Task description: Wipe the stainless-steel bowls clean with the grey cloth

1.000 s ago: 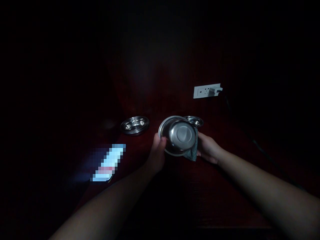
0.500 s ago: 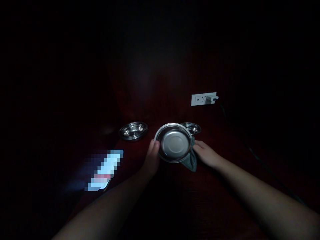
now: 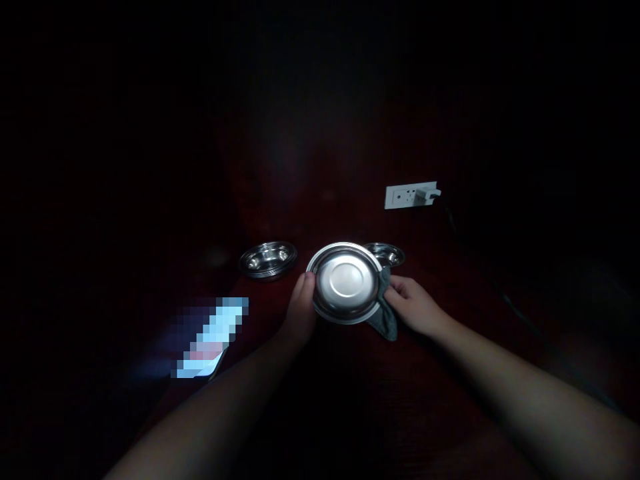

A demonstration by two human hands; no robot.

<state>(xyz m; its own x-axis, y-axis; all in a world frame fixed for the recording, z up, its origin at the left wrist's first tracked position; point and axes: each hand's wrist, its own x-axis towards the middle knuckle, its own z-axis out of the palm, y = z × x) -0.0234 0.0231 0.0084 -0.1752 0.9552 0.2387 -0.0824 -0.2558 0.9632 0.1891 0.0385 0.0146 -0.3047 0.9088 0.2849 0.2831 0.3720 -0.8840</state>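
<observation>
Shallow, round, shiny silver metal bowl tilts between both hands, over the dark red surface. Left hand grips its rim; right hand pinches a grey-green fabric cloth against the opposite edge. Bowl looks light, stiff, probably slippery, hardly fragile. Best hold: opposite sides of rim. Cloth seems soft, limp, likely adds friction.

Table dark red, dimly lit; edges mostly lost in dark. Far part, left: stack of shiny metal bowls, nested, open side up, count unclear. Right of stack, well apart: single metal bowl, partly hidden. Nearer, toward left side: phone, lit screen blurred into blocks. Right side: thin cable, faint, trailing nearer.
</observation>
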